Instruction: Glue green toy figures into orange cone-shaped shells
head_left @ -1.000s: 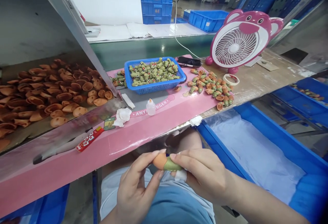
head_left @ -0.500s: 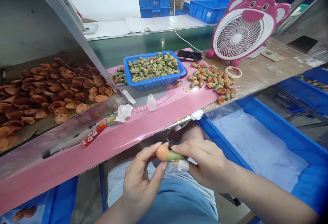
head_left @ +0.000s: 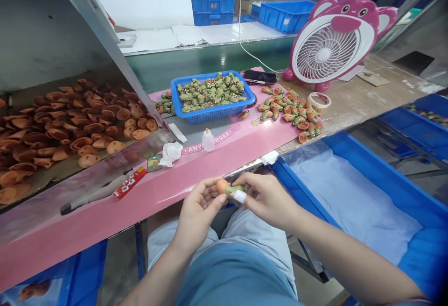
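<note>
Above my lap, at the table's front edge, both hands hold one small orange-and-green figurine (head_left: 231,188). My left hand (head_left: 200,209) pinches its rounded orange end between thumb and fingers. The green end is gripped by my right hand (head_left: 268,198), whose thumb wears a white wrap (head_left: 239,196). Fingers hide part of the piece. Beyond them, a blue basket (head_left: 213,113) is heaped with green pieces (head_left: 210,92). To its right lies a pile of similar orange-and-green figurines (head_left: 290,110). A small translucent bottle (head_left: 208,140) with an orange tip stands on the pink mat (head_left: 196,175).
Orange hollow shells (head_left: 77,124) are heaped at left behind a metal post (head_left: 115,53). A red packet (head_left: 130,183) and crumpled tissue (head_left: 171,153) lie nearby. A pink fan (head_left: 324,53), phone (head_left: 259,77) and tape roll (head_left: 319,100) sit toward the back right. A lined blue bin (head_left: 350,198) is below right.
Both hands have moved up and away from my body, toward the table edge, with the figurine still between them. The view has shifted slightly.
</note>
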Motion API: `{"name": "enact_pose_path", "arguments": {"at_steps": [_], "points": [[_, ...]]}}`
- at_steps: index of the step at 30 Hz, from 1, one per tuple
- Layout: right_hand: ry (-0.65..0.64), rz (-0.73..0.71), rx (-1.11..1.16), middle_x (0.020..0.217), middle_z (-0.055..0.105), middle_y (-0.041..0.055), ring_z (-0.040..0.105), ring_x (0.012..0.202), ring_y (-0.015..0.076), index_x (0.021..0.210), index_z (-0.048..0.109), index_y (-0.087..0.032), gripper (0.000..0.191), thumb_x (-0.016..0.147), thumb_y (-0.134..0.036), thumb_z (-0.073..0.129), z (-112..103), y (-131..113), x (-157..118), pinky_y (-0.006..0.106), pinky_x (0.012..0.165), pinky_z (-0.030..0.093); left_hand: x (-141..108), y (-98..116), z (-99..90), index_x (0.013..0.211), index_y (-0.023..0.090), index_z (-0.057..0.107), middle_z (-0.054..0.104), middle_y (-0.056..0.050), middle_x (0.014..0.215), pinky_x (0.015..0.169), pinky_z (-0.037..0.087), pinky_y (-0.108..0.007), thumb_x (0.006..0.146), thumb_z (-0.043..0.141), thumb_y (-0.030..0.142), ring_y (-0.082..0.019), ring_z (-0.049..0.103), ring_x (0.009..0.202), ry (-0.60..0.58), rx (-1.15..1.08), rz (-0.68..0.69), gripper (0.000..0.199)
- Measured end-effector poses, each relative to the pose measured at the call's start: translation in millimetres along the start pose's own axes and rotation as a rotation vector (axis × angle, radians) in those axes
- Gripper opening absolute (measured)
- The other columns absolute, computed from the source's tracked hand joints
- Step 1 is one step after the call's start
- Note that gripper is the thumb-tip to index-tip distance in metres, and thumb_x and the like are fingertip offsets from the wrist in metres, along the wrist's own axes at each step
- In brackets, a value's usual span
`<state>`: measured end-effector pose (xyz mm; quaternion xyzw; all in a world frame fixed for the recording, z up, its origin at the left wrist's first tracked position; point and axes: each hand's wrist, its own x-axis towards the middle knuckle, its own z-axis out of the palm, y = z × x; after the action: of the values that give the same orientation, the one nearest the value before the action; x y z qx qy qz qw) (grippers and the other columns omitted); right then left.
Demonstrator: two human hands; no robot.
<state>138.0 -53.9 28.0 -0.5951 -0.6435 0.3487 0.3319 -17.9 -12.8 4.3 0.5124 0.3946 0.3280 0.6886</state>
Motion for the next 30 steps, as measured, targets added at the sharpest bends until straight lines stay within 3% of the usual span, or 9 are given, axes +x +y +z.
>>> {"name": "enact_pose_path", "arguments": {"at_steps": [6, 9, 14, 18, 30], "points": [[0.117, -0.169, -0.031, 0.081, 0.058, 0.003, 0.055, 0.071, 0.0124, 0.092, 0.053, -0.017, 0.013, 0.082, -0.017, 0.045, 1.6, -0.8, 2.5, 0.021, 0.06, 0.044, -5.3, -16.5, -4.2, 0.101, 0.024, 0.051, 0.057, -0.002, 0.097, 0.08, 0.045, -0.025, 0.073, 0.057, 0.014, -0.014, 0.055, 0.089, 0.146, 0.244, 0.331, 0.03], [0.183, -0.286, -0.128, 0.084, 0.057, 0.0041, 0.054, 0.076, 0.0135, 0.098, 0.051, -0.016, 0.019, 0.079, -0.013, 0.048, 2.3, 0.7, 1.2, 0.023, 0.066, 0.044, -9.5, -18.8, -7.2, 0.095, 0.022, 0.055, 0.054, -0.005, 0.105, 0.086, 0.042, -0.032, 0.074, 0.054, 0.013, -0.019, 0.05, 0.1, 0.151, 0.319, 0.431, 0.023], [0.231, -0.448, -0.23, 0.096, 0.055, 0.0067, 0.051, 0.09, 0.0149, 0.106, 0.047, -0.015, 0.03, 0.078, -0.006, 0.046, 2.6, 4.9, -1.6, 0.026, 0.078, 0.043, -11.1, -10.7, -6.8, 0.082, 0.017, 0.059, 0.054, -0.009, 0.106, 0.081, 0.045, -0.032, 0.075, 0.054, 0.02, -0.022, 0.052, 0.097, 0.107, 0.207, 0.274, 0.01], [0.223, -0.498, -0.281, 0.098, 0.054, 0.0085, 0.05, 0.092, 0.0163, 0.107, 0.047, -0.013, 0.033, 0.075, -0.003, 0.047, 3.3, 7.9, -1.9, 0.026, 0.078, 0.044, -9.3, -5.0, -3.7, 0.079, 0.016, 0.058, 0.06, -0.005, 0.087, 0.069, 0.05, -0.029, 0.073, 0.057, 0.023, -0.018, 0.059, 0.078, 0.063, 0.099, 0.116, 0.009], [0.181, -0.461, -0.088, 0.09, 0.056, 0.0056, 0.052, 0.084, 0.014, 0.101, 0.051, -0.016, 0.025, 0.078, -0.007, 0.048, 2.5, 7.1, 6.2, 0.025, 0.073, 0.044, -7.4, -3.8, -6.2, 0.071, 0.014, 0.056, 0.059, -0.003, 0.075, 0.065, 0.051, -0.028, 0.073, 0.057, 0.024, -0.016, 0.058, 0.07, 0.051, 0.034, 0.053, 0.01]]}}
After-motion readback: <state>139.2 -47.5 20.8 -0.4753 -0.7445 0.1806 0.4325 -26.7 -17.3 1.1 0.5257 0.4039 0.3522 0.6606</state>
